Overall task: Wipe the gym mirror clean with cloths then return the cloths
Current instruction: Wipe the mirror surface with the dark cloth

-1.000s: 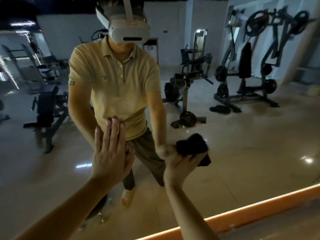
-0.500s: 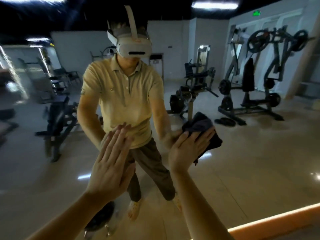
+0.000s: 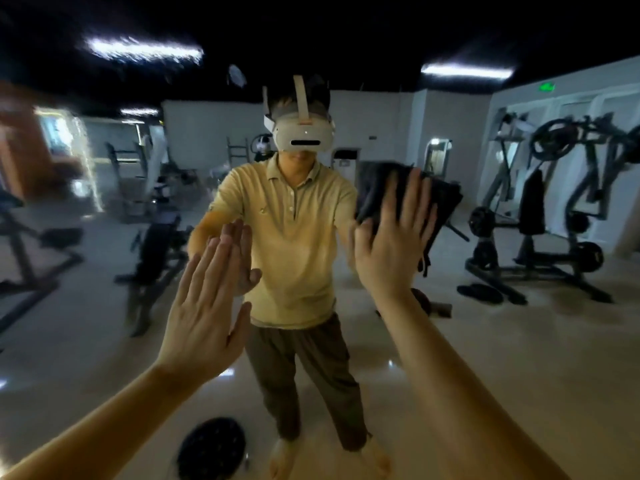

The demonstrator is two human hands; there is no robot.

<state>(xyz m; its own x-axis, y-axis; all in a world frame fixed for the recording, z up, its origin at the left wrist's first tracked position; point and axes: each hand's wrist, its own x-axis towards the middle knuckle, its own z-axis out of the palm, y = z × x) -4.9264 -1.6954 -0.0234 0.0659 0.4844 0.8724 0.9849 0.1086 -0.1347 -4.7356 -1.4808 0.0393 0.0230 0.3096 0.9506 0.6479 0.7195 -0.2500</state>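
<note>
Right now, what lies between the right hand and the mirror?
A dark cloth, spread flat under the straight fingers of the right hand and held against the mirror. The head view shows it.

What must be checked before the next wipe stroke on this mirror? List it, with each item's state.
1. Cloth lies between right hand and mirror: ok.
2. Right hand flat, fingers straight, pressing the cloth: ok.
3. Left hand flat on the glass, bare, apart from the cloth: ok.
4. Cloth spread flat: not ok, a corner hangs loose below.
5. Second cloth in view: not ok, none seen.
6. Streaks remaining on the mirror: cannot tell, picture dim and blurred.
</note>
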